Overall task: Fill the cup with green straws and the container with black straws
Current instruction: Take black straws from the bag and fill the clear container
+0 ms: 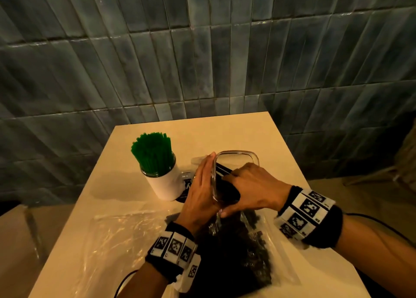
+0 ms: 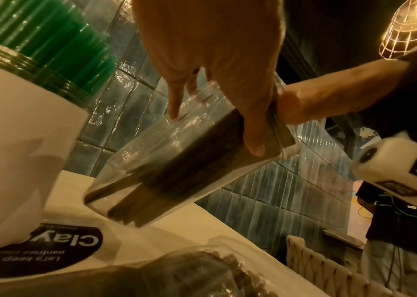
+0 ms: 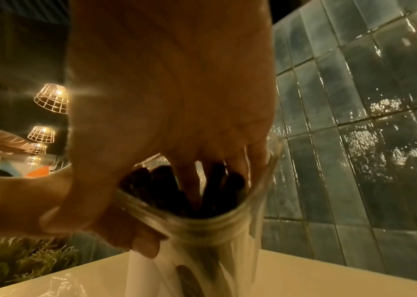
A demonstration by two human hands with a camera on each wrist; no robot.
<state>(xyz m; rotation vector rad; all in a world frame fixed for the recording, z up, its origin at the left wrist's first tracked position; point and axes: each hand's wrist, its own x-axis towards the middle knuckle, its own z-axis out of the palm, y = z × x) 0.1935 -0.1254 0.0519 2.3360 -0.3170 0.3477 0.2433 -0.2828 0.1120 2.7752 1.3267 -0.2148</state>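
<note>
Tiled wall (image 1: 202,49) behind, the left hand (image 1: 200,189) grips the clear container (image 1: 254,157) tilted beside the cup (image 1: 164,185) on the bench (image 1: 258,131), while the right hand (image 1: 254,189), curled round black straws (image 1: 225,170), pushes them into its mouth; best slide them down parallel.

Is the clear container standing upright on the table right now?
No; in the left wrist view the container, holding black straws, leans at a slant in the left hand, only its bottom corner near the table.
</note>
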